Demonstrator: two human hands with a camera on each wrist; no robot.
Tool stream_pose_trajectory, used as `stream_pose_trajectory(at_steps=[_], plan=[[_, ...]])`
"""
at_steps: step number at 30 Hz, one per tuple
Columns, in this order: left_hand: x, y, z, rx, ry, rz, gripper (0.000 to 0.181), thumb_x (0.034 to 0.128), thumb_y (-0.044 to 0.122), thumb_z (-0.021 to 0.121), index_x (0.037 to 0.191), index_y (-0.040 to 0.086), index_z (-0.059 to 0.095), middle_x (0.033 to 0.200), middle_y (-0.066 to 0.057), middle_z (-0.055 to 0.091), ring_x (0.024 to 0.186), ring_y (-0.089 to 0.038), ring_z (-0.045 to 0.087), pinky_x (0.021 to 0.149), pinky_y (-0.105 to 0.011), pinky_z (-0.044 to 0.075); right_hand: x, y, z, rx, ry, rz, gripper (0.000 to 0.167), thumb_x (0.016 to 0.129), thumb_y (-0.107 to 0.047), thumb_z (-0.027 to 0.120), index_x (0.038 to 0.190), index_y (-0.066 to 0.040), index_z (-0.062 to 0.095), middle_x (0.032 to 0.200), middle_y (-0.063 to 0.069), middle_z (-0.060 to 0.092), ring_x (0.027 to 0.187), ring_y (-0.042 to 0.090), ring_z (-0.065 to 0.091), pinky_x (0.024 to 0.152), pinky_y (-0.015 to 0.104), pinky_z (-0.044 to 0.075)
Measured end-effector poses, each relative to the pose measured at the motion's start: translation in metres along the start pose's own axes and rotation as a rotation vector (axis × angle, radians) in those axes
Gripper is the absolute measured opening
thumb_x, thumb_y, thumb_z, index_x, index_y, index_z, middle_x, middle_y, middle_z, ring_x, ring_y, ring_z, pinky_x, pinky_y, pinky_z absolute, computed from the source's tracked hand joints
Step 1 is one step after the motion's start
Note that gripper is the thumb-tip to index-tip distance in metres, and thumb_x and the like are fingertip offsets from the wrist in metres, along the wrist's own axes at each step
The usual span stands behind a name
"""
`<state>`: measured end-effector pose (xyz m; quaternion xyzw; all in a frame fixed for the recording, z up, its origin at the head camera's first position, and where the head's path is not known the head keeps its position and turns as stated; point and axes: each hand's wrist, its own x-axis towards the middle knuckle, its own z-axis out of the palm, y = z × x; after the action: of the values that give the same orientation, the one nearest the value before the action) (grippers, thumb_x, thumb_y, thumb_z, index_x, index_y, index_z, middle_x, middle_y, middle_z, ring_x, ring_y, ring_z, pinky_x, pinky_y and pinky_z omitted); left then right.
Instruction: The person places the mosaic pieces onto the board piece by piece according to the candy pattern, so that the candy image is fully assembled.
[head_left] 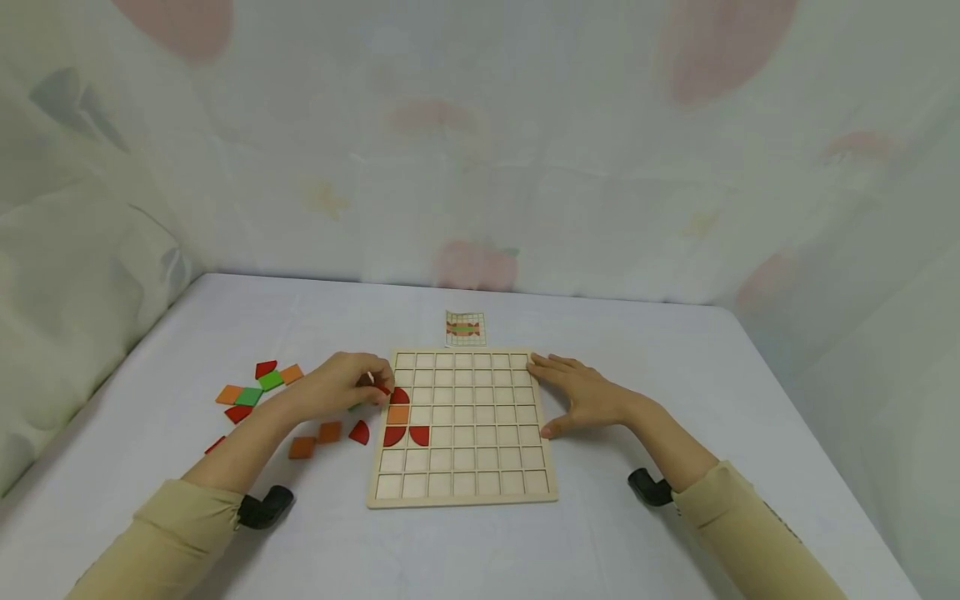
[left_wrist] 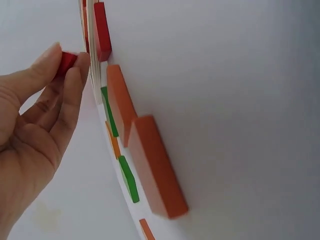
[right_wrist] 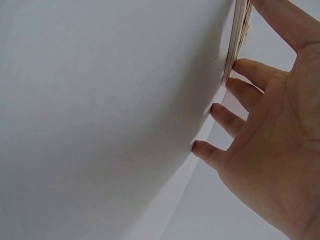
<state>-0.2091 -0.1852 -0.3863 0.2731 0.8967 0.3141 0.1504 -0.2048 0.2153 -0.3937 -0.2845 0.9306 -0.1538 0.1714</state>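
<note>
My left hand (head_left: 347, 385) is at the wooden grid board's left edge, pinching a small red piece (left_wrist: 67, 64) between thumb and fingers. The board (head_left: 465, 502) lies flat, with an orange square (head_left: 398, 414) and three red quarter-circle tiles in its left cells, one a red quarter-circle (head_left: 419, 435) in the second column. Along the board's right edge rests my right hand (head_left: 585, 396), fingers spread and touching the rim; the right wrist view shows its fingertips (right_wrist: 239, 65) against the board's side. Fingers partly hide the held piece in the head view.
Left of the board lie loose tiles: brown-orange squares (head_left: 302, 447), a red quarter-circle (head_left: 359, 432), and green (head_left: 271, 381), orange and red pieces further out. The left forearm passes over some of them. A small printed pattern card (head_left: 466, 330) lies behind the board.
</note>
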Motion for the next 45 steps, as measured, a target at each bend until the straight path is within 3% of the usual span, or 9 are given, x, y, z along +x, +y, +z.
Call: stream_pose_trajectory(at_steps=[8, 14, 19, 23, 28, 36, 45], plan=[[0.007, 0.004, 0.003, 0.028, 0.047, -0.004, 0.007, 0.0911, 0.010, 0.069, 0.097, 0.013, 0.069, 0.088, 0.000, 0.064, 0.072, -0.011, 0.056, 0.065, -0.021, 0.049, 0.000, 0.000, 0.001, 0.000, 0.001, -0.004, 0.104, 0.076, -0.058, 0.076, 0.156, -0.015, 0.028, 0.167, 0.005, 0.016, 0.154, 0.040, 0.015, 0.114, 0.072, 0.020], [0.015, 0.011, 0.010, 0.039, 0.107, -0.038, 0.025, 0.0887, 0.015, 0.073, 0.112, 0.008, 0.067, 0.094, -0.003, 0.069, 0.075, -0.009, 0.059, 0.067, -0.023, 0.049, 0.001, 0.002, 0.001, -0.007, 0.005, -0.006, 0.104, 0.076, -0.059, 0.076, 0.156, -0.015, 0.028, 0.167, 0.005, 0.017, 0.154, 0.041, 0.016, 0.112, 0.074, 0.021], [0.021, 0.020, 0.017, -0.003, 0.175, -0.095, 0.019, 0.0856, 0.019, 0.077, 0.097, 0.012, 0.064, 0.085, 0.001, 0.071, 0.075, -0.011, 0.061, 0.069, -0.024, 0.049, 0.001, 0.002, 0.002, -0.006, 0.009, -0.010, 0.104, 0.076, -0.059, 0.076, 0.156, -0.014, 0.028, 0.167, 0.006, 0.017, 0.153, 0.042, 0.017, 0.111, 0.074, 0.022], [0.025, 0.024, 0.021, -0.027, 0.226, -0.070, 0.011, 0.0853, 0.017, 0.077, 0.090, 0.014, 0.067, 0.081, 0.004, 0.074, 0.075, -0.011, 0.065, 0.071, -0.024, 0.049, 0.000, 0.002, 0.001, -0.008, 0.013, -0.013, 0.104, 0.075, -0.058, 0.077, 0.156, -0.014, 0.028, 0.167, 0.007, 0.018, 0.153, 0.043, 0.017, 0.111, 0.075, 0.022], [0.028, 0.025, 0.027, -0.057, 0.226, -0.052, 0.008, 0.0839, 0.014, 0.077, 0.090, 0.013, 0.072, 0.081, 0.002, 0.075, 0.075, -0.010, 0.066, 0.070, -0.024, 0.050, -0.001, 0.001, 0.001, 0.000, 0.011, -0.010, 0.103, 0.076, -0.058, 0.077, 0.156, -0.014, 0.029, 0.167, 0.006, 0.018, 0.153, 0.042, 0.017, 0.110, 0.076, 0.022], [0.033, 0.030, 0.036, 0.014, 0.224, -0.055, 0.009, 0.0852, 0.013, 0.076, 0.093, 0.014, 0.072, 0.084, 0.001, 0.071, 0.077, -0.010, 0.062, 0.074, -0.027, 0.049, -0.001, 0.000, 0.001, -0.003, 0.011, 0.000, 0.103, 0.076, -0.058, 0.076, 0.156, -0.015, 0.028, 0.167, 0.005, 0.018, 0.153, 0.041, 0.017, 0.111, 0.075, 0.022], [0.033, 0.034, 0.039, 0.050, 0.251, -0.090, 0.003, 0.0859, 0.012, 0.075, 0.087, 0.013, 0.072, 0.080, 0.003, 0.071, 0.073, -0.011, 0.057, 0.069, -0.026, 0.047, -0.001, 0.000, 0.001, -0.007, 0.018, -0.016, 0.103, 0.076, -0.057, 0.077, 0.156, -0.013, 0.030, 0.166, 0.009, 0.019, 0.152, 0.044, 0.019, 0.109, 0.076, 0.023]])
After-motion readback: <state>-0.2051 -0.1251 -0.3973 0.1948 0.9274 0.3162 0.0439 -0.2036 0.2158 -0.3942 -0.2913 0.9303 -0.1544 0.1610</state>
